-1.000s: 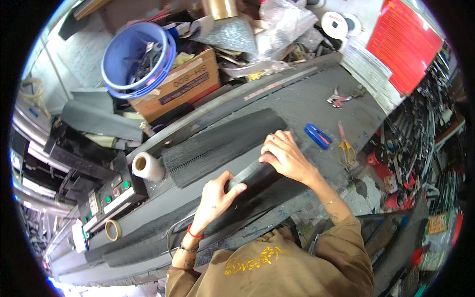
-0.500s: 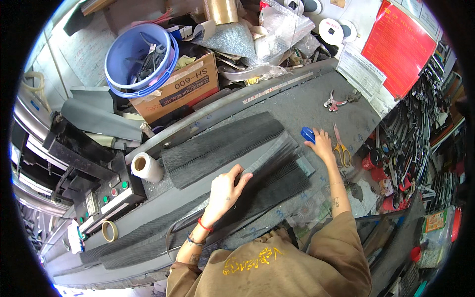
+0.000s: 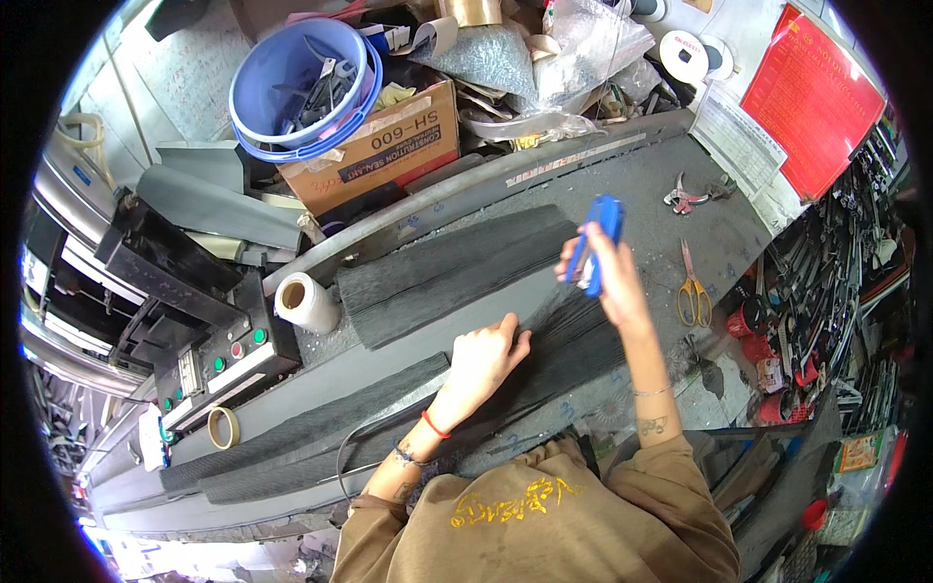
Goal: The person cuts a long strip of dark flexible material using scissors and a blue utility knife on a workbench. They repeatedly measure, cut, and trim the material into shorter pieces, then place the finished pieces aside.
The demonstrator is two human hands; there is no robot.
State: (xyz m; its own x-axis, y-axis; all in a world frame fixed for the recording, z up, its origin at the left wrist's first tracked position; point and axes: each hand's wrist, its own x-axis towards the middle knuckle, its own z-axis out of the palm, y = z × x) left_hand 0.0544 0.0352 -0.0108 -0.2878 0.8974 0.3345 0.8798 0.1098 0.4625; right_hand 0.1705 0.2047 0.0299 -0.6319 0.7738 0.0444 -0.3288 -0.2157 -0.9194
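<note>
A blue stapler (image 3: 606, 216) is raised above the bench in my right hand (image 3: 620, 282), whose fingers wrap round its body. My left hand (image 3: 483, 358) is closed at the upper edge of a black pleated mesh (image 3: 575, 342), the finger ends partly hidden from above. The mesh lies along the near side of the bench and passes beneath that hand. Beyond it rests a second black pleated mesh (image 3: 457, 277), folded flat. A thin pale strip (image 3: 425, 391) runs out from under my left wrist.
Yellow-handled scissors (image 3: 693, 301) and red-handled pliers (image 3: 684, 199) lie to the right. On the left are a white roll (image 3: 306, 303), a tape roll (image 3: 223, 428) and a machine with buttons (image 3: 238, 364). Behind the ledge stand a cardboard box (image 3: 374, 160) and a blue bucket (image 3: 255, 107).
My right hand has picked the blue stapler up off the bench and brought it left over the mesh. My left hand has slid right along the mesh, and the lifted mesh edge has come down.
</note>
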